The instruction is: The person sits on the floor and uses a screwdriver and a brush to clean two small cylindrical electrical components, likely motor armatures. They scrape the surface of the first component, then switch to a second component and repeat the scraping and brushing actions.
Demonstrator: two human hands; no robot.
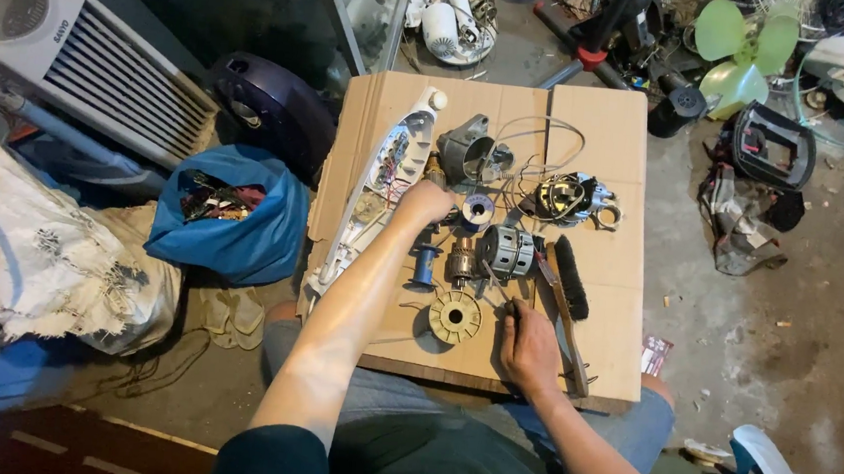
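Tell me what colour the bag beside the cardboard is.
Blue. The bag shows best in the head view, lying open left of the cardboard.

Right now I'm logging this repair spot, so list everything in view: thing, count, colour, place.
cardboard sheet: 1, brown, centre
opened appliance shell: 1, white, cardboard's left edge
motor: 1, grey, mid-cardboard
ribbed disc: 1, tan, near edge
spool: 1, blue, beside motor
brush: 1, black, right of motor
bag: 1, blue, left floor
air cooler: 1, white, top left
fan blades: 1 set, green, top right
left hand: 1, on shell
right hand: 1, near disc
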